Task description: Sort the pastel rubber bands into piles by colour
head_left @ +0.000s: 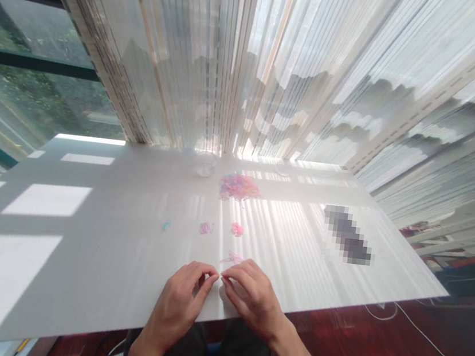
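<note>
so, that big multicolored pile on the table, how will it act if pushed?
The pile probably spreads rather than sliding as one, since its edges look scattered. Likely light, given its thin, strand-like look. Parts may snag together, as it looks jumbled.

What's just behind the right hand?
Just beyond the right hand's fingertips, thin pink strands lie on the white table. Anything under the hand is covered and can't be seen.
</note>
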